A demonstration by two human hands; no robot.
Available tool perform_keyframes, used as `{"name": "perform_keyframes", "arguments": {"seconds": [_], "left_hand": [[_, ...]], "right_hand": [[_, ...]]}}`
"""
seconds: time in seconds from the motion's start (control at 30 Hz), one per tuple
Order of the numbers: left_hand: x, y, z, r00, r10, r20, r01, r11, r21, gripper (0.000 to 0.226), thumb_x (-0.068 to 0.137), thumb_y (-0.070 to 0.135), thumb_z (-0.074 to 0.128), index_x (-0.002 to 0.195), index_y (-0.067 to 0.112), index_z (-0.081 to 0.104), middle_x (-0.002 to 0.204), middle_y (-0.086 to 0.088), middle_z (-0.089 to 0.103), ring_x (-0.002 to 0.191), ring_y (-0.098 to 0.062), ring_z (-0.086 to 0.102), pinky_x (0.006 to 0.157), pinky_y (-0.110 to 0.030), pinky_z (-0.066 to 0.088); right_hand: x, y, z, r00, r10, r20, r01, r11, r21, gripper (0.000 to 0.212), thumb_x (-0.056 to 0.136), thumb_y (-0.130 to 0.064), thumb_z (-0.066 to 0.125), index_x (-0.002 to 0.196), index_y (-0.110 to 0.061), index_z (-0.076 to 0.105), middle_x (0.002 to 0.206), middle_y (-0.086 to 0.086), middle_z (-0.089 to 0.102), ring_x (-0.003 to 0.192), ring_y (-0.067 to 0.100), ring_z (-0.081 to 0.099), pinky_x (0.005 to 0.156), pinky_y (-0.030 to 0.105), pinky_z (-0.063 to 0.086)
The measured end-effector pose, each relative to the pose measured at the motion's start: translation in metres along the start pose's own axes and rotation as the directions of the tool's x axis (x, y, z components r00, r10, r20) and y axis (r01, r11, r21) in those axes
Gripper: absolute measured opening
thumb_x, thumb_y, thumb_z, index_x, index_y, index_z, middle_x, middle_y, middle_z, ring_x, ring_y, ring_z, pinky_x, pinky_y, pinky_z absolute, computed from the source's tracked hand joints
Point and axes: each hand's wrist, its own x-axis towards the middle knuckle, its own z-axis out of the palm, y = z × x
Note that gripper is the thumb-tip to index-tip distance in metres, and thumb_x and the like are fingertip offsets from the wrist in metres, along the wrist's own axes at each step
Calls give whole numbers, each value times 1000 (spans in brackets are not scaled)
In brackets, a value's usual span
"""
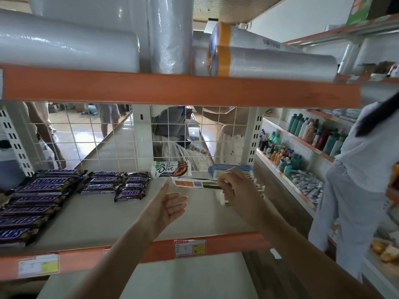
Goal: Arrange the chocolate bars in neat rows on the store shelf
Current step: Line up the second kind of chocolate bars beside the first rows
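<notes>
**Shelf check: one bar in your right hand, rows partly laid**

The shelf (103, 221) in front of you is a grey deck with an orange front rail and a white wire grid at the back. Above it, large plastic rolls (64, 46) lie on the upper shelf.

On the left of the deck, the Snickers bars (32, 203) lie in a long column running from the back toward the front rail, each bar touching the next. Just to the right, two shorter columns of the same bars (117, 184) sit near the back; the front bar of the rightmost column lies slightly askew.

A Dove bar (171, 169) stands on its long edge against the grid, right of the Snickers.

Your right hand (233, 186) pinches a bar (196, 184) by its right end, held flat above the deck just in front of the Dove bar. A white slotted rack (241, 182) lies beneath and behind that hand.

Your left hand (170, 207) is empty, fingers loosely curled, thumb pointing up toward the held bar's left end, not touching it.

Two price tags (190, 248) sit on the front rail.
</notes>
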Motion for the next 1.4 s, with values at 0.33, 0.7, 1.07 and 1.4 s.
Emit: {"name": "perform_keyframes", "arguments": {"seconds": [0.33, 0.7, 1.07, 1.4], "left_hand": [[-12, 6, -4, 998, 64, 31, -63, 998, -10, 17, 90, 19, 55, 77, 9, 60, 59, -8, 66, 43, -10, 56, 52, -22, 54], [-18, 4, -4, 985, 175, 1, -175, 984, 26, 20, 91, 11, 54, 71, 8, 57, 65, -11, 70, 47, -10, 62, 54, -21, 55], [-28, -12, 0, 976, 213, -44, -208, 974, 94, 15, 88, 9, 57, 76, 3, 63, 66, -11, 70, 48, -9, 63, 55, -20, 56], [-30, -19, -14, 906, 406, -122, -270, 775, 572, 18, 81, 6, 69, 62, 7, 68, 53, 1, 67, 45, -4, 59, 50, -13, 49]], "right_hand": [[-23, 6, 16, 864, -501, -51, 452, 816, -360, 43, 65, -20, 81, 95, -14, 51, 95, 5, 52, 68, 11, 68, 49, 18, 53], [-17, 14, 19, 990, -58, -127, 73, 991, 110, 47, 86, -58, 45, 114, -21, 52, 120, 2, 56, 97, 2, 60, 71, 17, 54], [-2, 9, 12, 871, 395, 293, -491, 708, 507, 13, 89, -22, 60, 85, -11, 67, 54, -10, 58, 43, 4, 53, 42, 14, 39], [0, 12, 18, 916, 346, 202, -400, 756, 519, 10, 83, -17, 68, 80, -8, 73, 56, -7, 62, 43, 4, 54, 51, 25, 47]]}}
